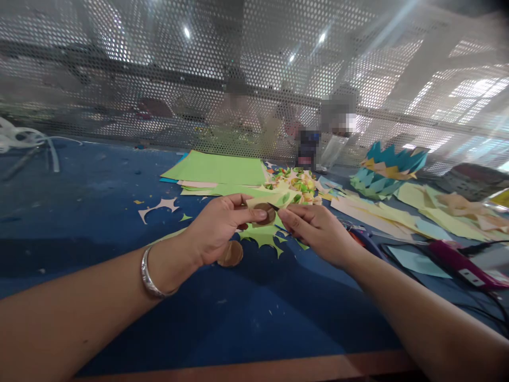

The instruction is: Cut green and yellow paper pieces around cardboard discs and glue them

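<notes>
Over the middle of the table, my left hand (pixel 217 225) pinches a round brown disc (pixel 268 212) against a piece of pale yellow paper (pixel 256 202), thumb on the disc. My right hand (pixel 314 228) is closed around a thin, dark-tipped tool (pixel 274 206) whose point meets the disc's edge. Most of this tool is hidden by the fingers, so its kind cannot be told. A second round brown piece (pixel 231 253) lies on the table just below my left hand. Green paper offcuts (pixel 260 236) with scalloped edges lie beneath both hands.
Behind the hands are stacked green sheets (pixel 226 168) and a heap of small paper cuttings (pixel 296 183). To the right stand zigzag paper crowns (pixel 387 168), paper strips (pixel 369 215) and a magenta power strip (pixel 457 262) with cables. A perforated metal screen (pixel 262 79) borders the blue table (pixel 170 329).
</notes>
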Demonstrator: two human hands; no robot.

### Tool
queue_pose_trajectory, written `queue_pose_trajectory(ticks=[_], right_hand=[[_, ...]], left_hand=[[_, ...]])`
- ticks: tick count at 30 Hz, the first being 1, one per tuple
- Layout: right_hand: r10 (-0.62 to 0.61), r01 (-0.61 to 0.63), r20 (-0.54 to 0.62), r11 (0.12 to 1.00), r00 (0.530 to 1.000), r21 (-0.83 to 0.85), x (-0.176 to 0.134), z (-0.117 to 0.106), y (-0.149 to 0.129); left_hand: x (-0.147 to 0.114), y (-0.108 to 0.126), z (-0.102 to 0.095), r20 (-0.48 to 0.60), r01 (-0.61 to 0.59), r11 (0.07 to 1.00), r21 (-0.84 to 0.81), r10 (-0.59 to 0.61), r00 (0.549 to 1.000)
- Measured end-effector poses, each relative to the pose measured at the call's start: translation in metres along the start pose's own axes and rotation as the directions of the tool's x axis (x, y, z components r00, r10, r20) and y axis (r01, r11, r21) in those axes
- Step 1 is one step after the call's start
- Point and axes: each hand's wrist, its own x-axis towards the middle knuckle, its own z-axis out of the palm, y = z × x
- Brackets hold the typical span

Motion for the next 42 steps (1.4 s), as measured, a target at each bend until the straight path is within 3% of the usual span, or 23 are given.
queue_pose_trajectory(ticks=[7, 24, 31, 42], right_hand=[[0.029, -0.030, 0.013, 0.998, 0.999, 0.055, -0.0007, 0.0018, -0.0006], [0.009, -0.010, -0.024, 0.999, 1.000, -0.045, 0.0003, 0.0010, -0.0009], [0.008, -0.010, -0.039, 0.999, 0.999, -0.050, 0.0002, 0.0015, -0.0027], [-0.005, 0.002, -0.050, 0.998, 0.999, -0.061, -0.0007, 0.0009, -0.0021]], left_hand=[[-0.0049, 0.0024, 0.0047, -0.004, 0.064, 0.996, -0.068, -0.064, 0.998], [-0.0029, 0.0000, 0.0044, -0.055, 0.006, 0.997, -0.072, -0.010, 0.998], [-0.0036, 0.0018, 0.0054, -0.052, -0.053, 0.995, -0.085, 0.048, 0.997], [-0.0066, -0.0017, 0.0032, 0.010, -0.200, 0.979, 0.046, 0.200, 0.980]])
